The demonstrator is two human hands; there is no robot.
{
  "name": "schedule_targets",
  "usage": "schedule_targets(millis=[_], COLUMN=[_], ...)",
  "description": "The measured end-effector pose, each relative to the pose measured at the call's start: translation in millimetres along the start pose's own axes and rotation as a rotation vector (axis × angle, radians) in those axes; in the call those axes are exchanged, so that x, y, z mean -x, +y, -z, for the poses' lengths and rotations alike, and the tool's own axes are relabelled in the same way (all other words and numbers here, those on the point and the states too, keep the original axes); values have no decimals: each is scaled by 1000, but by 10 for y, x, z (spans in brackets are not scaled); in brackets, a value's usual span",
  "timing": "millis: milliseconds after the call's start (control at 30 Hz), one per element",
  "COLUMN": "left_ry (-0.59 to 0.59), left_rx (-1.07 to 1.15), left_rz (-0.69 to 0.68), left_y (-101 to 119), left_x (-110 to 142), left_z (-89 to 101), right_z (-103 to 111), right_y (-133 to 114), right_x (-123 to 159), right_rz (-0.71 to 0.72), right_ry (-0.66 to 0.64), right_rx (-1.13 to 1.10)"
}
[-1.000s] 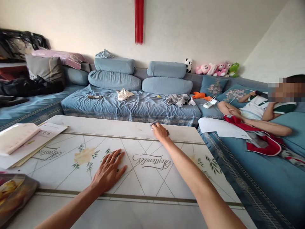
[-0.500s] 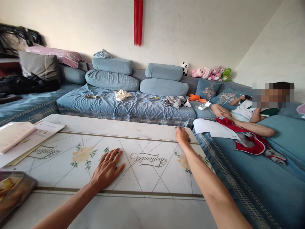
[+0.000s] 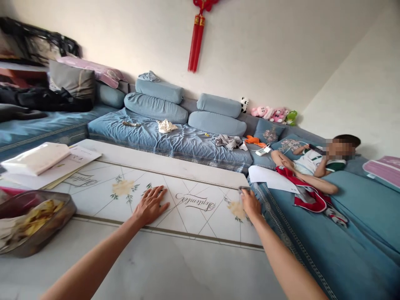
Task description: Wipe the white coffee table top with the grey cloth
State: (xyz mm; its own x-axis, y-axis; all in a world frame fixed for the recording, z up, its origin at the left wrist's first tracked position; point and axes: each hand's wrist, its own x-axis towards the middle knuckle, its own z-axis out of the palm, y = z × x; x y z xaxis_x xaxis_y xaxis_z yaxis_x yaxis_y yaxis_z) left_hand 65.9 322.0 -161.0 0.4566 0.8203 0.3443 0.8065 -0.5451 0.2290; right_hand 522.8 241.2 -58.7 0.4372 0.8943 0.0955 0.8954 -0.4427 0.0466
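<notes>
1. Blue-covered sofa (image 3: 328, 243): ran across the middle of the frame and down its right side, just beyond the table's right end.
2. White table (image 3: 187, 266): filled lower centre; its far right corner sat right of centre, near the right hand.
3. Left hand (image 3: 151, 205): flat on the patterned top, lower centre-left. Fingers apart, nothing seen in them; well apart from the cloth.
4. Right hand (image 3: 251, 204): right of centre, by the table's right edge. Fingers drawn together, curled down and clamped on a cloth; firmness of hold not visible.
5. Grey cloth (image 3: 243, 189): small, bunched, on the tabletop by that corner. Visible part showed at the right fingertips, toward the upper left of the knuckles. Right hand nearer, touching. Rest hidden beneath the hand; long axis could not be told.
</notes>
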Motion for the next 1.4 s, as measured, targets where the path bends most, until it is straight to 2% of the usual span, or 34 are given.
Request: schedule_targets(millis=[67,100,167,233,300,367,433,467,600,633,667,700,733,800,900,933,967,1000,1033,1100,1200,1267,1333,1400], left_ry=[9,11,11,9,9,6,-8,-18,-49,-50,-51,-50,-48,-43,-41,-43,-47,-51,-55,-59,-61,-63,-62,-63], left_rx=[11,12,7,1,-3,-8,-19,-25,-24,-18,-12,-7,-2,1,-3,-5,-7,-6,-3,10,17,12,9,4], left_rz=[-2,-3,0,4,4,2,2,1,1,4,6,8,10,13,16,15,13,10,6,0,-9,-5,6,14], left_y=[8,11,18,23,28,36,50,57,66,62,57,52,49,50,57,58,56,51,45,30,18,21,25,20], left_x=[0,-1,0,1,1,-1,-4,-5,-8,-9,-10,-12,-13,-18,-21,-21,-22,-23,-26,-33,-42,-46,-52,-55], left_z=[-4,-4,0,6,19,44,76,89,90,80,70,62,57,58,71,74,74,72,68,53,29,21,14,2], right_z=[31,10,-98,-260,-417,-511,-523,-503,-374,-349,-334,-331,-341,-398,-505,-527,-538,-538,-527,-473,-307,-187,-143,-214], right_y=[29,-87,-519,-1074,-1544,-1738,-1553,-1328,-128,69,166,150,21,-507,-1496,-1735,-1878,-1908,-1821,-1337,-256,292,482,322], right_x=[19,77,301,633,980,1236,1335,1323,1043,983,955,974,1047,1349,1971,2134,2245,2297,2294,2169,1893,1771,1754,1854], right_rz=[-55,-46,34,171,380,597,669,617,129,8,-83,-142,-157,-50,368,493,591,654,678,577,162,-66,-161,-182], right_ry=[-2,-5,-3,-9,-7,-5,-15,-31,-38,-18,1,18,30,42,59,83,94,98,90,37,-24,-12,17,33], right_rx=[14,9,-22,-71,-139,-199,-200,-169,-20,-12,-9,-10,-18,-67,-213,-232,-246,-246,-234,-167,-7,65,96,93])
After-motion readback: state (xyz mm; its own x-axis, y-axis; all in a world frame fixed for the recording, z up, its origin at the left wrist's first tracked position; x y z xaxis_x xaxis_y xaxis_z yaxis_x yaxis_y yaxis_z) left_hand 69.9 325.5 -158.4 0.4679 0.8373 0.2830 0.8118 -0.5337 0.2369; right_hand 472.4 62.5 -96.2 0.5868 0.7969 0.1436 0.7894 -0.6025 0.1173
